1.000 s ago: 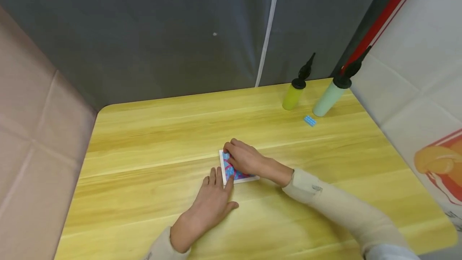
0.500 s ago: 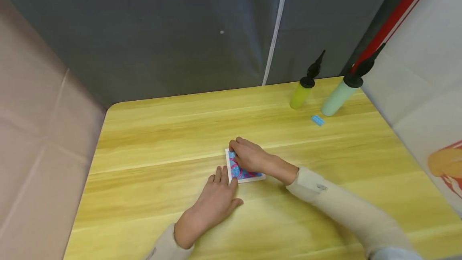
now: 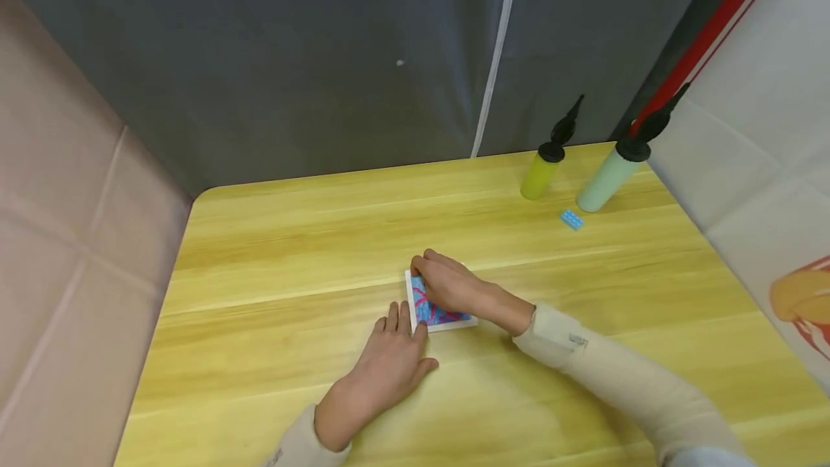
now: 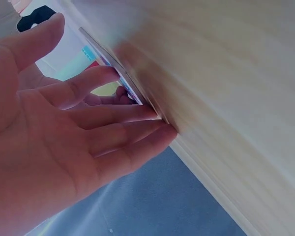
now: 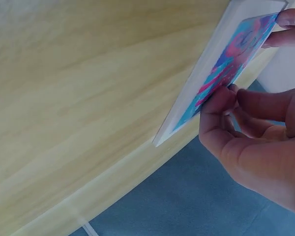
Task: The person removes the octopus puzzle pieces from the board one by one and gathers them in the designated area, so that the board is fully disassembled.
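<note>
A small flat square [image 3: 441, 326] with a white border and a blue and pink picture lies on the wooden table [image 3: 272, 258]. My left hand [image 3: 385, 366] rests at its near left corner, fingers extended. In the left wrist view, the left fingertips [image 4: 162, 129] touch the square's edge and the tabletop. Over the picture is my right hand [image 3: 449, 285], its fingers curled. The right wrist view has the thumb and index finger [image 5: 221, 101] meeting at the picture's surface. Whether anything thin is pinched there is hidden.
A yellow-green pump bottle [image 3: 540, 175] and a pale green one [image 3: 609, 179], both black-topped, stand at the back right. Near them lies a small blue studded brick [image 3: 571, 220]. A dark grey curtain [image 3: 292, 70] hangs behind the table. White panels [image 3: 778, 128] border the right side.
The whole scene has shifted slightly right in the head view since one second ago. Both hands stay at the square, and no object has visibly moved on the table.
</note>
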Motion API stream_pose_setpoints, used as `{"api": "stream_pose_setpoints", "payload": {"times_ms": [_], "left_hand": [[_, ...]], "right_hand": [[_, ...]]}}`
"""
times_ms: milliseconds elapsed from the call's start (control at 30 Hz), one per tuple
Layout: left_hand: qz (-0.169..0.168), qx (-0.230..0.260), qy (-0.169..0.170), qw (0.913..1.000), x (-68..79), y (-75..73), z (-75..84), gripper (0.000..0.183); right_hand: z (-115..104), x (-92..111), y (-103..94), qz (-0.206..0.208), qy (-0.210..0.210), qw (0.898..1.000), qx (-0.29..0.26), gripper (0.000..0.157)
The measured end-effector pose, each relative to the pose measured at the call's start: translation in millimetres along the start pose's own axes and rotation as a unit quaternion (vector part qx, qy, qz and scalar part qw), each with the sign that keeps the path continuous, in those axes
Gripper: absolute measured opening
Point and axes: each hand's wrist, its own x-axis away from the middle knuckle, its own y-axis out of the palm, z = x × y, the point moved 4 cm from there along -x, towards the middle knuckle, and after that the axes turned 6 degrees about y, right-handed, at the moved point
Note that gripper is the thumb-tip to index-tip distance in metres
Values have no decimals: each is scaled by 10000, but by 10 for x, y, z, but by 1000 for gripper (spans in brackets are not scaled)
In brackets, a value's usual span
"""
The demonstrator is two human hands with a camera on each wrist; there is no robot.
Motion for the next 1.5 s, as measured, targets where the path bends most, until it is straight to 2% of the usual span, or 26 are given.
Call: {"api": "stream_pose_setpoints", "payload": {"times_ms": [100,267,400,533,667,833,1000,1167,1500], "left_hand": [[55,-115,10,9999,-6,4,2,63],[54,-18,-44,10000,-31,-18,15,60],[-18,12,-99,9999,-48,-30,31,60],[-101,8,-104,9999,-55,-35,44,60],[-18,-72,-81,9999,-67,-52,51,59],[35,-146,-76,9999,-78,-49,47,58],[-64,-62,-81,9999,-76,-38,39,60],[-136,-15,-108,9998,-81,-49,34,59],[-146,31,-99,9998,-83,-55,40,60]], "right_hand": [[3,-24,-12,-63,29,10000,-47,24],[17,-49,-58,-141,160,9998,-7,24],[24,-45,-83,-101,113,9999,75,24],[23,-14,-97,21,-69,9998,168,20],[22,20,-118,221,-214,9993,194,14],[38,55,-113,396,-259,9987,199,23],[47,89,-106,598,-261,9979,58,21],[38,110,-117,608,-332,9974,-205,22],[134,124,-114,791,-110,9935,-811,21]]}}
